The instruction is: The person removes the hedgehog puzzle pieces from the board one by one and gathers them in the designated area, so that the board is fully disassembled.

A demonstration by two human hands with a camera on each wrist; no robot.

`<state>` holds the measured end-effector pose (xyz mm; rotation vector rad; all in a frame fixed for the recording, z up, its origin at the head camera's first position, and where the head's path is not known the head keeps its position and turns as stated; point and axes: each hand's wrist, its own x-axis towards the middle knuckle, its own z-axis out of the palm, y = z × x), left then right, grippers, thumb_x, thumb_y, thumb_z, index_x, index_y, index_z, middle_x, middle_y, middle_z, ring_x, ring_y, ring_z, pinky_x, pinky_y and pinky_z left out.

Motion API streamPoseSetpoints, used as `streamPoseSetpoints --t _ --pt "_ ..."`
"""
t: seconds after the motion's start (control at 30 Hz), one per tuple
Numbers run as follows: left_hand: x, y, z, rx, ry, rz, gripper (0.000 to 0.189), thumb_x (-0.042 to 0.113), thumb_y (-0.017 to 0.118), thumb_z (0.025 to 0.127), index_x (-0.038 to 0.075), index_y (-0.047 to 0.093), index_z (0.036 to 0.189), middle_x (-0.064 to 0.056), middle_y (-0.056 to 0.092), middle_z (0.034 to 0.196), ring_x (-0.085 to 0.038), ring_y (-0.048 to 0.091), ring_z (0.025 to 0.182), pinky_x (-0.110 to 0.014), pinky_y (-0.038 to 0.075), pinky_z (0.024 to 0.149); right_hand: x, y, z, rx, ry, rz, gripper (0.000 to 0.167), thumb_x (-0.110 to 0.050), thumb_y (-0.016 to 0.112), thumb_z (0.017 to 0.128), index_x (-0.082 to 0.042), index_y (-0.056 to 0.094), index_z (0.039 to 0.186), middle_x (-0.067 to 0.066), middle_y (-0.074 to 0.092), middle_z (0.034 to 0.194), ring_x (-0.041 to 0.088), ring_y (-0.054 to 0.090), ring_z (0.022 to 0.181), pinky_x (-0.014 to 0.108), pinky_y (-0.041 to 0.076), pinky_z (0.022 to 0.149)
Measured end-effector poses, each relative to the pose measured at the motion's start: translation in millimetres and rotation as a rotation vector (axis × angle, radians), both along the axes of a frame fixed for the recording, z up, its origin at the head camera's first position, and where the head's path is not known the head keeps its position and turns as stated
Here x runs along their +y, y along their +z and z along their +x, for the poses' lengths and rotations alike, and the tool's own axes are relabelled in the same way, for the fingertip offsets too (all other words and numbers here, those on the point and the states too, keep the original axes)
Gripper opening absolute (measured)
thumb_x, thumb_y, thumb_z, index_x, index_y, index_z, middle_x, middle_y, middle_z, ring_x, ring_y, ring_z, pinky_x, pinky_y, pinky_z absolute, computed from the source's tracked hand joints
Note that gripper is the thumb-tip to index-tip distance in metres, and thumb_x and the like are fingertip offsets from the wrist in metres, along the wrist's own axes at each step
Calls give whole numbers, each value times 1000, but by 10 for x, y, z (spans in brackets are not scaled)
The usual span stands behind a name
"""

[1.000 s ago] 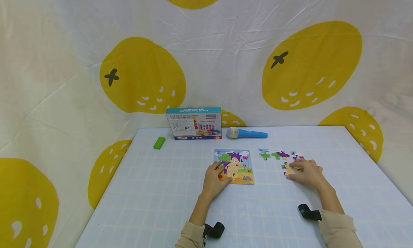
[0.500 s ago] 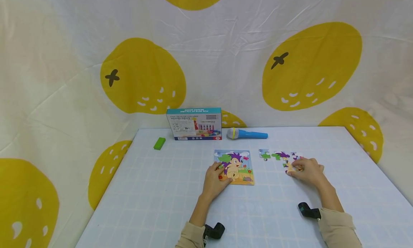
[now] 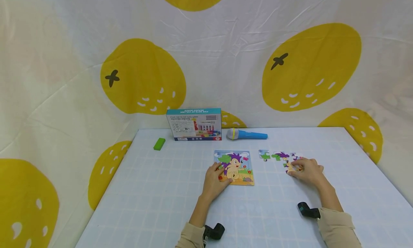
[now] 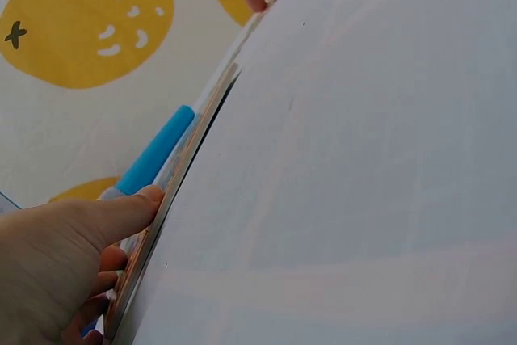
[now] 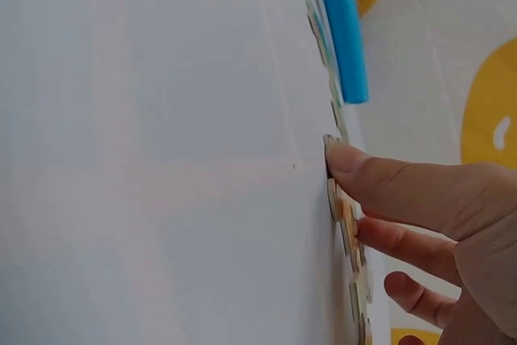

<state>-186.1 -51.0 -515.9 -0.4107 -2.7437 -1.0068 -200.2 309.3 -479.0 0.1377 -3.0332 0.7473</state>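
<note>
A square puzzle board [image 3: 237, 169] with a purple hedgehog picture lies on the table in the head view. My left hand [image 3: 213, 183] rests over its lower left corner, thumb along the near side and fingertips on the left side. In the left wrist view the left thumb [image 4: 133, 214] presses at the board's edge. To the right, my right hand [image 3: 308, 172] pinches loose jigsaw pieces [image 3: 288, 166] between thumb and fingers, flat on the table. Its thumb [image 5: 355, 163] sits on one piece in the right wrist view. The palm side hides part of the group.
Other jigsaw pieces [image 3: 280, 156] lie just beyond the right hand, with a corner piece [image 3: 264, 154] nearer the board. Behind them lies a blue toy microphone [image 3: 248, 134]. A boxed toy set [image 3: 194, 124] stands at the back, with a green block [image 3: 159, 144] to its left.
My right thumb has shifted slightly inward, drawing the pieces beneath it a little to the right and closer together. My left hand and the board have stayed in place.
</note>
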Motion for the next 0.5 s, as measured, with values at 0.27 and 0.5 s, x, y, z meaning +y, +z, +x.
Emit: streamPoseSetpoints --t 0.27,0.5 --pt "-5 -8 5 17 6 -13 55 34 75 78 -3 64 116 -15 51 133 -34 40 129 -48 32 108 -108 50 -58 22 18 -46 47 -30 74 80 4 65 111 34 55 114 51 45 103 60 30 74" --pt "9 -9 15 10 45 -40 55 39 74 78 0 66 116 -14 50 131 -30 43 124 -44 34 106 -445 50 -198 77 88 -209 42 -22 72 83 4 63 114 25 61 111 39 55 96 51 45 79"
